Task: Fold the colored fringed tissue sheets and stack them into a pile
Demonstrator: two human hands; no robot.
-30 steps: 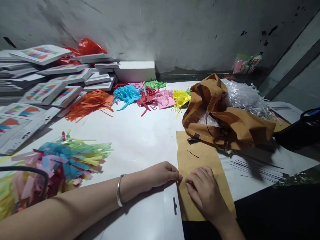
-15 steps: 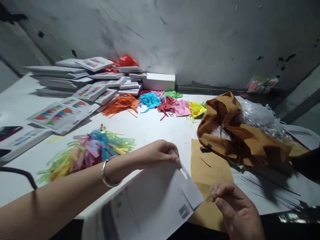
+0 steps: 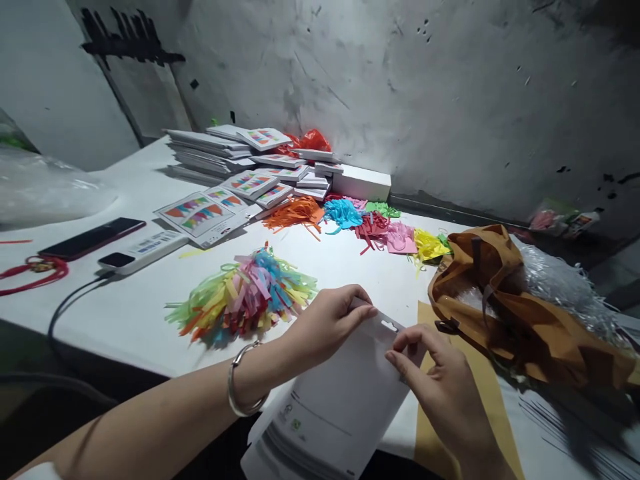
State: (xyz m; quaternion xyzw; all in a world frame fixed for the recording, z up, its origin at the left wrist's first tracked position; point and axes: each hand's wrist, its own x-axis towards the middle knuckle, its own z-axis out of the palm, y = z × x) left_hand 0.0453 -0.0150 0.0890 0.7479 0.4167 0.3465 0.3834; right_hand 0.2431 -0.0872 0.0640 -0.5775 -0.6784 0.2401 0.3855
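My left hand, with a silver bangle on its wrist, is closed on the top left corner of a white card packet. A hanging slot is cut near the packet's top edge, and small print and a green mark show lower down. My right hand pinches the packet's top right edge just beside the slot. Its fingertips cover that corner, so anything small between them is hidden. Just beyond my left hand lies a multicoloured bunch of paper tassels on the white table.
Printed white packets are piled at the back left beside a white box. Coloured strip bundles lie in a row. A brown bag with clear shredded film stands right, by brown paper. A phone and a cabled power bank lie left.
The view has swung left. My right hand has moved from the packet's lower right corner up to its top edge, nearer my left hand. The packet now stands more upright.
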